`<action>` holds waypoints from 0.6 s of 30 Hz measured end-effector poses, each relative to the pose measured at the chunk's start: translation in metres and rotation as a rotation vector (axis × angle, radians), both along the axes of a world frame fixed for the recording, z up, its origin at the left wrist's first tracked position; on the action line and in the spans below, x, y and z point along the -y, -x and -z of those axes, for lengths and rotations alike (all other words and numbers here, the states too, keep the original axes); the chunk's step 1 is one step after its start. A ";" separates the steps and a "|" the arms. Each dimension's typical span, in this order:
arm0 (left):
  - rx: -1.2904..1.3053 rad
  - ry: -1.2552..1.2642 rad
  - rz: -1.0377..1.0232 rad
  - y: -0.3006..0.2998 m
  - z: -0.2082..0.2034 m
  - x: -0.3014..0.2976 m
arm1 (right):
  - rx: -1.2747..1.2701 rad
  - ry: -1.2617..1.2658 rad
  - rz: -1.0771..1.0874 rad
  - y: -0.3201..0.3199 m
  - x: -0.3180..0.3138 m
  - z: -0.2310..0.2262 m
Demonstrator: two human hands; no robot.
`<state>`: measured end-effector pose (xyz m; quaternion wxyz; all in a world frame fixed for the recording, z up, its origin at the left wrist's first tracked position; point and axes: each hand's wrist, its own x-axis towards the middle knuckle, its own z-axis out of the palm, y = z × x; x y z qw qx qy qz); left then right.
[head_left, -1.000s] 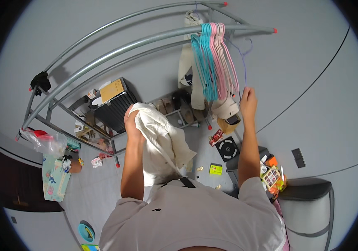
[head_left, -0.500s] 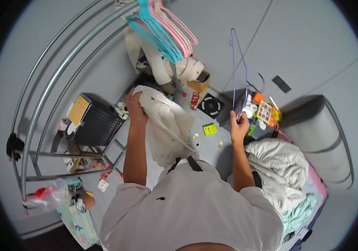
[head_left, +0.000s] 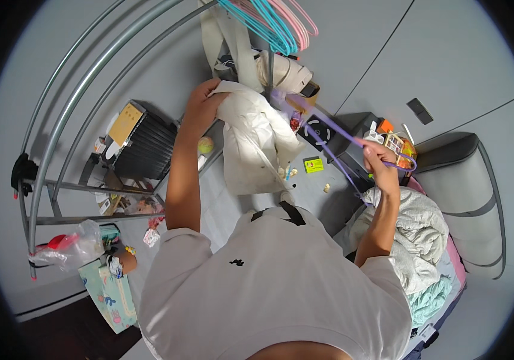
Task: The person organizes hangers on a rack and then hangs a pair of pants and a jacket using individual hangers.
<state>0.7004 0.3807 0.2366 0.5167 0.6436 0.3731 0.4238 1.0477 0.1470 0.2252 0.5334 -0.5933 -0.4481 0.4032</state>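
Off-white cloth, seemingly a garment (head_left: 248, 141), hangs in loose folds from my left hand (head_left: 204, 103), whose fingers are closed on its upper edge. My right hand (head_left: 380, 161) grips a purple clothes hanger (head_left: 342, 133) close to its hook. The hanger's long side points left toward the garment, and its far end is smeared by motion in front of the shelf things. I cannot tell whether the hanger touches the cloth. Above the garment, blue hangers (head_left: 272, 27) and pink hangers (head_left: 297, 21) hang together at the top.
A curved metal clothes rack (head_left: 83, 84) rises along the left, with a clear plastic bag (head_left: 80, 246) on it. A black ribbed bin (head_left: 143, 141) stands behind its bars. To the right lie a rumpled grey quilt (head_left: 419, 234) and a grey cushioned piece (head_left: 458, 180). A yellow-green box (head_left: 313, 165) is on the floor.
My right hand has moved right and swung the hanger from upright to pointing left. My left hand has lifted the garment slightly up and away. The view has shifted too.
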 end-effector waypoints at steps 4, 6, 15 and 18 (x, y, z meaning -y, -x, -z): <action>-0.060 0.043 0.059 0.009 -0.012 0.005 | 0.268 0.042 -0.236 0.034 -0.012 -0.023; -0.029 0.035 0.041 0.006 -0.018 0.012 | 0.399 -0.036 -0.395 0.043 -0.031 -0.007; 0.036 0.117 0.177 -0.015 0.002 0.069 | 0.323 -0.149 -0.100 0.158 -0.111 0.081; -0.073 0.209 -0.041 0.022 0.004 0.065 | 0.035 -0.197 -0.071 0.163 -0.122 0.075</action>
